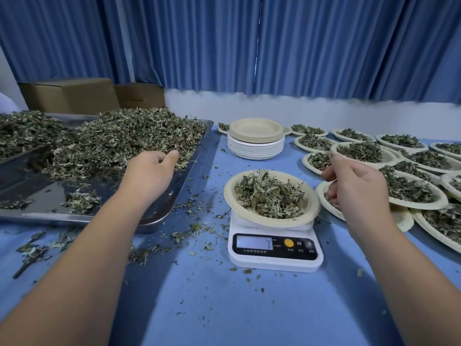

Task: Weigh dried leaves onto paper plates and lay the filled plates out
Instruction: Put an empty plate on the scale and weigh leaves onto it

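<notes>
- Paper plate of dried leaves: on the kitchen scale, front-middle of the bench. The plate overhangs the platform; a nudge could tip it.
- Left hand: fingers curled into the leaf heap in the steel tray at the left edge. A loose handful would likely shed on the way over.
- Right hand: hovers just right of the plate, fingers curled; contents cannot be told.
- Filled plates: overlapping toward the right edge, easily knocked.
- Surroundings: blue cover strewn with leaf crumbs; empty plate stack behind the scale; blue curtain; cardboard boxes at the back-left corner.

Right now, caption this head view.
Left hand grabs into the leaf pile while a filled plate sits on the scale.
</notes>
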Tool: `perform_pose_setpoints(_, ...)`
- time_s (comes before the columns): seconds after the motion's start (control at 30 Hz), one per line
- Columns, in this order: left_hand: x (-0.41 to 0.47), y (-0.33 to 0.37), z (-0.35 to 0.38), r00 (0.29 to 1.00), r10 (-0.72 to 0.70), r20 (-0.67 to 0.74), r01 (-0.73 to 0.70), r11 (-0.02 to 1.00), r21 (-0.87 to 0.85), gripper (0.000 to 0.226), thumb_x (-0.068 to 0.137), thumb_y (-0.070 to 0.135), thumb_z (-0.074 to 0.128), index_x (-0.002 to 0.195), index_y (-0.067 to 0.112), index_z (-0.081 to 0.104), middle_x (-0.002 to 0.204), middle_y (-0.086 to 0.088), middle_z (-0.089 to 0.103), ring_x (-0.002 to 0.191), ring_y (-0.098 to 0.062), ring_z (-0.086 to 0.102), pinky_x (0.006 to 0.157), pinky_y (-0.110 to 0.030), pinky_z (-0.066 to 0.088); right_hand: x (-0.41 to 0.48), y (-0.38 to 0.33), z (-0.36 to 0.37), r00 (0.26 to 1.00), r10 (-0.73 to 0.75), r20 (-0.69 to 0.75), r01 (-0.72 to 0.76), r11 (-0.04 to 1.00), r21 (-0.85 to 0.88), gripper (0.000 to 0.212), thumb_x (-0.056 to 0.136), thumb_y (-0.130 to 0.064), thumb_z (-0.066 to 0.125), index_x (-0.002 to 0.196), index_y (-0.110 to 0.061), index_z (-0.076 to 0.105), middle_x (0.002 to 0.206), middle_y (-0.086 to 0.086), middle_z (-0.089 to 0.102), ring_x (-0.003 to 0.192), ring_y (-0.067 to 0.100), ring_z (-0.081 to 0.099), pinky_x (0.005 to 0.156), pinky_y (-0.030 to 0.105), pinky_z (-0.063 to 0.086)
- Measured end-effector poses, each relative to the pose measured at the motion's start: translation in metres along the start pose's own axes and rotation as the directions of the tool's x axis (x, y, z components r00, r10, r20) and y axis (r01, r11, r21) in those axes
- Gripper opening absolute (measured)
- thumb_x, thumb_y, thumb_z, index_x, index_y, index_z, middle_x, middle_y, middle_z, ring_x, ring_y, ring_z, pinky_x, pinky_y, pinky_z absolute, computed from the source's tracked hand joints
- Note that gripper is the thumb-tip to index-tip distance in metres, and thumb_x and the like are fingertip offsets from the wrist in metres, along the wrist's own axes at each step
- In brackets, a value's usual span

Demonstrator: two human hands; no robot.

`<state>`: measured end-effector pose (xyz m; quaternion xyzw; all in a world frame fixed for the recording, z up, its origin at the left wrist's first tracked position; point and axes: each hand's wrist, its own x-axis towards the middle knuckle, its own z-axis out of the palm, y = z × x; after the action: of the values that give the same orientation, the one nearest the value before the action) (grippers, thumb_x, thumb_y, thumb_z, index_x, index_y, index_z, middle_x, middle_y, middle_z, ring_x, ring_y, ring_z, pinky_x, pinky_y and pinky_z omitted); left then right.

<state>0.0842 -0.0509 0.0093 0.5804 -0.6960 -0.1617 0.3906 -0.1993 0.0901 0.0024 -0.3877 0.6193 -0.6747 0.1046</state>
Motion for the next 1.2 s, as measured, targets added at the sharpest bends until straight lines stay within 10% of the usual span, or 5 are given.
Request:
perform_pose_setpoints(0.37,-0.003,-0.001,0.004,0.999,0.027,0.018,-0.03,0.982,0.189,0.028,0.096,0.036,0.052,0.082,0.014,0.061,0.082,-0.007,0.062,0.077,-0.026,0.058,0.062,-0.034,0.046,0.0,-0.002,-0.006,0.998,-0.027,0.05,0.033,0.989,-0.144,0.037,0.094,-0.038,0.053,0.066,-0.017,0.067,0.046,0.005,0.049,0.039,0.011,0.04,0.049,0.027,0.034)
perform_pose_setpoints(0.67,-0.039,0.046,0.037,0.958,0.28,0.059,-0.271,0.953,-0.136,0.006,0.092,0.025,0.057,0.091,0.029,0.062,0.094,0.011,0.053,0.079,0.011,0.05,0.068,-0.01,0.037,0.005,-0.001,-0.011,0.974,0.105,0.2,0.006,0.874,-0.485,0.017,0.09,-0.027,0.058,0.078,-0.017,0.065,0.065,0.003,0.064,0.057,0.021,0.056,0.056,0.027,0.041)
perform_pose_setpoints(0.87,-0.046,0.049,0.062,0.957,0.16,0.242,-0.153,0.987,-0.048,0.042,0.096,0.043,0.048,0.132,0.021,0.051,0.129,-0.001,0.044,0.102,-0.016,0.054,0.085,-0.028,0.036,0.006,-0.002,-0.015,0.959,0.197,0.205,-0.06,0.845,-0.531,0.024,0.09,-0.025,0.057,0.077,-0.006,0.066,0.07,0.019,0.068,0.041,0.02,0.051,0.043,0.021,0.036)
perform_pose_setpoints(1.2,-0.047,0.057,0.047,0.932,0.355,0.067,-0.331,0.914,-0.236,0.013,0.096,0.03,0.053,0.106,0.031,0.06,0.104,0.015,0.052,0.091,0.013,0.05,0.071,-0.004,0.036,0.007,-0.002,-0.016,0.96,0.187,0.209,-0.046,0.84,-0.541,0.024,0.09,-0.025,0.056,0.077,-0.009,0.066,0.068,0.016,0.069,0.038,0.015,0.049,0.042,0.02,0.034)
